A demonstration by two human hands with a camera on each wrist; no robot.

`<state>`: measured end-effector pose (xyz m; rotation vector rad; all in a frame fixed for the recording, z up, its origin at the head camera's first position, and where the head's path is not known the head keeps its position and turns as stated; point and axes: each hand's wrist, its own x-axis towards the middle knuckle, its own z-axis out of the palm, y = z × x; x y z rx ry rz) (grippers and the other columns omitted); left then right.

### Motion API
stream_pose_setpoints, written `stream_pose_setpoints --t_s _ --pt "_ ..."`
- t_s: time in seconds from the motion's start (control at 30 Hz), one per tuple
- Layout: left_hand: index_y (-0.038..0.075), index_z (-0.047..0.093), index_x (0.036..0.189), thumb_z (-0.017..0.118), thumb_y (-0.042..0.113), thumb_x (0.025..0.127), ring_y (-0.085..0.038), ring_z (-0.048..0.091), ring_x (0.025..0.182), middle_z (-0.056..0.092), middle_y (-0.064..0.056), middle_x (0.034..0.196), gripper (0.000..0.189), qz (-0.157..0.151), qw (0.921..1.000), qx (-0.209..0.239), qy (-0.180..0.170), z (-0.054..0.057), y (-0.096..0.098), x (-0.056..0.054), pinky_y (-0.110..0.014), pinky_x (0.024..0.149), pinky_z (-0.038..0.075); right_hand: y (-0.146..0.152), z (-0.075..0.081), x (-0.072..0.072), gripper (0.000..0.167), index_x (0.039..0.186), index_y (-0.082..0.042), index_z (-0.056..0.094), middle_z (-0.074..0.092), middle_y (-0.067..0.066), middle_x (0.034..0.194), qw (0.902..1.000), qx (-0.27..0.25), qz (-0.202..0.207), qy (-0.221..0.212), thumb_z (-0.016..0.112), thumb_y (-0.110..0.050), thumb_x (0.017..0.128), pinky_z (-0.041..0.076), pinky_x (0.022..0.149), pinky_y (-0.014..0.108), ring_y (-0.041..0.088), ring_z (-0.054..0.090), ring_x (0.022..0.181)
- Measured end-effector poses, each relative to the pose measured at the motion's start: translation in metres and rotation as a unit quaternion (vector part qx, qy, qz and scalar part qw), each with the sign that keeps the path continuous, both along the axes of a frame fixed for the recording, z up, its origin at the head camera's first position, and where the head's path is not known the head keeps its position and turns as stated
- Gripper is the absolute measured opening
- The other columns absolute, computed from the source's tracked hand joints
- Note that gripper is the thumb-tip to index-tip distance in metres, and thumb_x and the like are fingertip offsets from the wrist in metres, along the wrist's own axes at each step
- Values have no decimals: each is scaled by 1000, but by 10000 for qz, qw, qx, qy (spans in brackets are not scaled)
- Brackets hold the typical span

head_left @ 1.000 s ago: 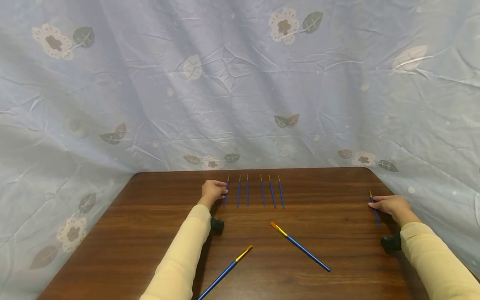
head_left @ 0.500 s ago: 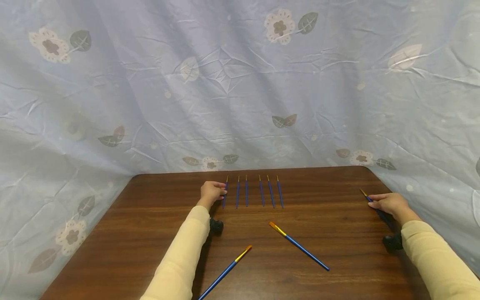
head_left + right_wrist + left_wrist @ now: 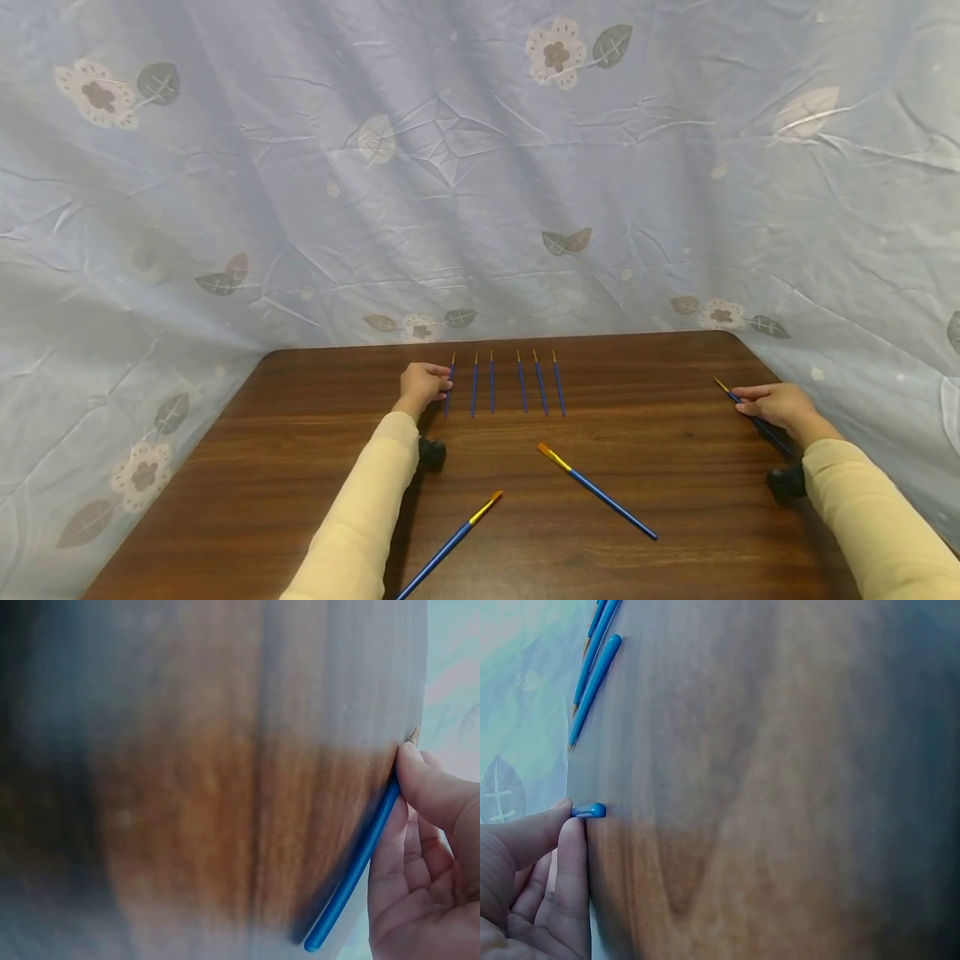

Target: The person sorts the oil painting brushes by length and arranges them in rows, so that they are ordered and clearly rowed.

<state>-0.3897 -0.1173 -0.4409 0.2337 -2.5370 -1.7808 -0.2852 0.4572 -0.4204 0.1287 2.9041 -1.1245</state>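
My left hand pinches a thin blue paintbrush at the left end of a row near the table's far edge. In the left wrist view the rounded blue handle end pokes out between thumb and finger. Over at the table's right side, my right hand pinches another thin blue paintbrush near its ferrule. That brush slants, its tip pointing to the far left and its handle toward my wrist. Beside the left hand, several more thin brushes lie roughly parallel, tips away from me.
Two larger blue brushes with gold ferrules lie nearer me: one flat brush right of centre, one angled brush by the left sleeve. A patterned curtain hangs behind the wooden table.
The brush in my right hand has turned from nearly upright in view to a slant, its tip swinging left. My left hand keeps its pinch in place; the view shifts slightly.
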Motion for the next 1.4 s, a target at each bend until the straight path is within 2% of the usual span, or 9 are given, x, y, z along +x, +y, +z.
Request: stream_pose_setpoints --t_s 0.43,0.57,0.63,0.73,0.83,0.93,1.1,1.27,1.4 --pt "-4 73 102 71 -6 84 -22 71 82 71 -17 98 18 -30 10000 30 -30 3 -1 3 -26 60 59 -6 2 4 51 126 10 55 67 24 109 9997 -170 3 155 74 -17 87 36 96 65 58 36 119" --pt "-4 72 104 69 -8 85 -23 70 84 71 -16 97 20 -56 9999 103 -84 3 -1 6 -27 63 60 -8 2 1 49 126 11 55 67 24 109 9996 -254 66 131 74 -14 87 43 95 59 56 41 118" --pt "-5 72 104 67 -10 86 -23 71 83 72 -16 95 19 -102 9998 154 -104 3 -2 5 -28 63 60 -8 2 0 47 125 12 55 68 24 108 9993 -342 96 128 73 -9 87 51 90 49 49 51 113" --pt "-7 71 103 64 -11 87 -22 71 80 72 -15 90 18 -153 9997 189 -103 5 -2 5 -28 62 60 -9 3 -2 43 124 14 56 69 23 106 9987 -492 115 118 70 -3 87 58 77 31 25 65 95" --pt "-6 72 103 66 -10 87 -21 71 79 72 -14 90 18 -130 9996 211 -136 7 -2 6 -27 63 60 -10 4 -4 41 123 15 56 69 21 106 9978 -645 131 93 67 0 87 56 69 22 4 62 83" --pt "-4 72 104 69 -9 85 -21 71 81 72 -13 93 20 -64 9996 216 -172 6 -1 5 -26 65 60 -14 6 -7 45 126 16 54 70 17 104 9969 -774 115 79 68 -2 88 55 68 19 -2 58 79" --pt "-4 73 102 72 -9 82 -23 70 81 72 -15 93 21 -14 9999 118 -111 2 0 1 -26 61 60 -25 9 -14 48 130 16 49 70 14 105 9955 -930 170 37 66 -5 90 56 69 21 0 60 81" --pt "-5 73 102 71 -10 82 -20 70 76 72 -15 91 21 -24 9999 159 -52 3 -1 3 -26 60 59 -39 11 -21 47 130 16 50 66 23 113 9960 -845 261 94 66 -8 93 58 73 28 18 64 94" --pt "-5 73 102 71 -10 82 -18 69 74 72 -14 90 21 -34 9999 167 -30 4 -1 4 -26 60 59 -56 14 -25 47 132 16 49 59 29 123 9945 -988 339 86 65 -8 94 58 78 30 21 63 99"
